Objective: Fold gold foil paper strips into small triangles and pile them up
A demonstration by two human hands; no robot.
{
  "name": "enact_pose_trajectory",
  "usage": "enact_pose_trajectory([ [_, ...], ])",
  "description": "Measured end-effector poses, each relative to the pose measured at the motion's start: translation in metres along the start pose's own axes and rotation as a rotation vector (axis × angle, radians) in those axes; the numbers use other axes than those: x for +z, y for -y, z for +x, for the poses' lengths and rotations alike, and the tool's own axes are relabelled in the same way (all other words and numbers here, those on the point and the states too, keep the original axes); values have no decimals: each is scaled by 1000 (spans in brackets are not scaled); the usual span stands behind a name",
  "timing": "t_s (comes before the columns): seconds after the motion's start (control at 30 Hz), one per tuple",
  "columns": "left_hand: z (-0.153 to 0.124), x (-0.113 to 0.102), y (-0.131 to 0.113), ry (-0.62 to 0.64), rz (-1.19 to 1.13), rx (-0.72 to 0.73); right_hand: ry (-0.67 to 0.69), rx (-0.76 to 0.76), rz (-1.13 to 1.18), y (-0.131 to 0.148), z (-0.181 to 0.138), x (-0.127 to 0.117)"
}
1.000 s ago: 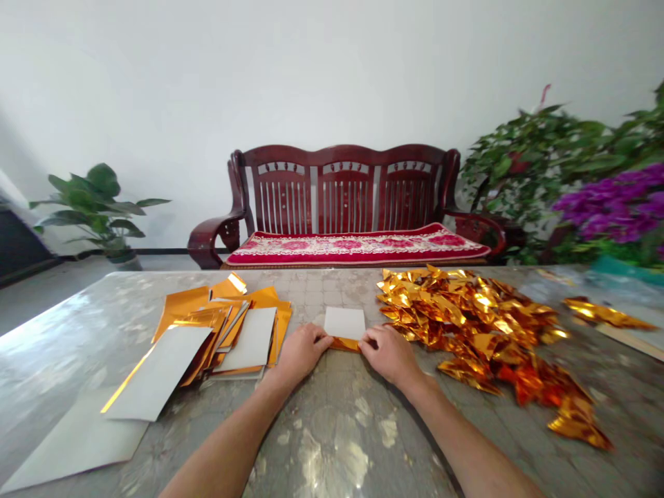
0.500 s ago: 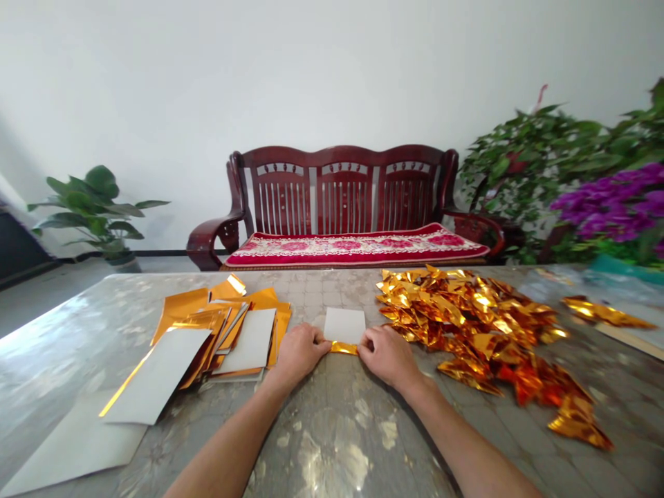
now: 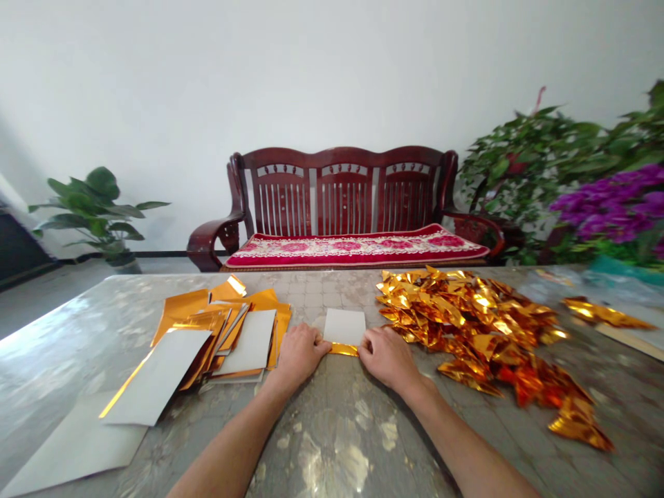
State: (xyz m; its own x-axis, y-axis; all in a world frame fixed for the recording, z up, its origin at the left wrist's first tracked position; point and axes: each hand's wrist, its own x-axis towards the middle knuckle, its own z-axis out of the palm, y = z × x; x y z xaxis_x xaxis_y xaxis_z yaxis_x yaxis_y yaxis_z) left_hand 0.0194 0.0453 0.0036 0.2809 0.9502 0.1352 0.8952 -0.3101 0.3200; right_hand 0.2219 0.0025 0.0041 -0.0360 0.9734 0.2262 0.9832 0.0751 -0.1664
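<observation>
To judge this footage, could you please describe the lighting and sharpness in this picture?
In the head view, glare washes out the table on the left, the foil pile and foil strip throw bright highlights, and the left hand and right hand show no obvious blur.

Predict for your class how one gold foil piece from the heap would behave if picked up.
The gold foil pieces look thin and crinkled, so each is probably very light and floppy. Their shiny faces, piled loosely, suggest they would likely slip apart easily when pushed.

Bright, even light fills the view; glare streaks the glossy worktop (image 3: 62, 311) at left, the gold foil pieces (image 3: 467, 325) glint, and wide-angle distortion bends the edges.
</observation>
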Motion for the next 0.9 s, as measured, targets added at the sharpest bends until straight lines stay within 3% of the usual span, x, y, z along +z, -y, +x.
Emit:
enact_pose_trajectory([
  [0.57,-4,-5,-9,-9,198,14,4,-11,-69,4,-2,0],
  [0.9,-3,-6,-9,22,199,20,13,-13,-74,3,-3,-1],
])
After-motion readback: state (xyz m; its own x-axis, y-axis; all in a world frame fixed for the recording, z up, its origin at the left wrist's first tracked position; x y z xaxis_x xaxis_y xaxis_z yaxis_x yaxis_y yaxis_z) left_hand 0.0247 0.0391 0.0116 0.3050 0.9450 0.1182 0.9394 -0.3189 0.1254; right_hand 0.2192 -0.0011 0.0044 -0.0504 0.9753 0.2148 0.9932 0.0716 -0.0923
